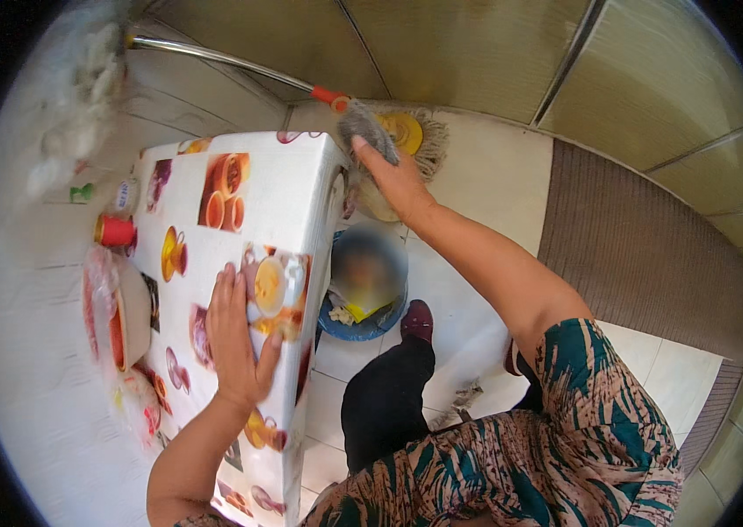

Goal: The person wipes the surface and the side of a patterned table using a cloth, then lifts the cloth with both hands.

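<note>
our right fingers (370,151) are clenched around a grey rag (366,128) at the far right corner of the table (297,189), just off its edge. our left hand (240,338) lies released, flat on the patterned cloth (284,176) at the near right edge. the rag's long axis runs far-left to near-right along our right hand (400,184), well apart from the left. a mop (407,132) lies just beyond it.

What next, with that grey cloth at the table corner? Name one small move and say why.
Probably draw the right hand with the grey cloth back along the table's edge toward the body. The cloth sits at the far corner, by the mop, while the left hand lies flat on the patterned tablecloth, seemingly steadying it.
</note>
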The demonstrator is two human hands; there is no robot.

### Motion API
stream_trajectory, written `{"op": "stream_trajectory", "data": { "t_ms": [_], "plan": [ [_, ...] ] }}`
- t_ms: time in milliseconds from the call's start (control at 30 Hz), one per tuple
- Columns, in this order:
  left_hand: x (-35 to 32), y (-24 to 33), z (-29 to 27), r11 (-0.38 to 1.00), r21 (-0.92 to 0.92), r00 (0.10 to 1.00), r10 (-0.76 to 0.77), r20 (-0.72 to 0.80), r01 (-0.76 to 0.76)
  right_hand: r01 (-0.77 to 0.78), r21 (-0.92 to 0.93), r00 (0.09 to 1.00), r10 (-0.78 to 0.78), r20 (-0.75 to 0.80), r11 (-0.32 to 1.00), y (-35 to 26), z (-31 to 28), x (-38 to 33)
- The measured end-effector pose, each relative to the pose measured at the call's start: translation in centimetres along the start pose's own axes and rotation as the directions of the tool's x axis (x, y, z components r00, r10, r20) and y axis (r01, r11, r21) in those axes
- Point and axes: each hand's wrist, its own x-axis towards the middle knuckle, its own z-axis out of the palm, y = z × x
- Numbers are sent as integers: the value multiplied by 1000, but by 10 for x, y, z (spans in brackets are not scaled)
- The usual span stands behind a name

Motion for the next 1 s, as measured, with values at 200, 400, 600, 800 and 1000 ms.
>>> {"op": "stream_trajectory", "data": {
  "t_ms": [200,400,600,800,1000],
  "plan": [
    [6,5,-13,993,-14,988,-113,108,115,-234,288,965,187,181,929,91,17,35],
    [9,6,-23,985,-6,967,-166,196,170,-609,-51,772,606,189,792,238,-21,41],
    [-13,3,-17,949,-45,942,-304,144,313,-511,-310,801,575,168,802,266,-28,55],
    [-4,5,-22,963,4,942,-264,209,269,-659,285,752,615,238,696,213,0,33],
    [9,12,-21,971,-27,955,-229,187,238,-480,658,876,353,327,581,70,-4,0]
  ]
}}
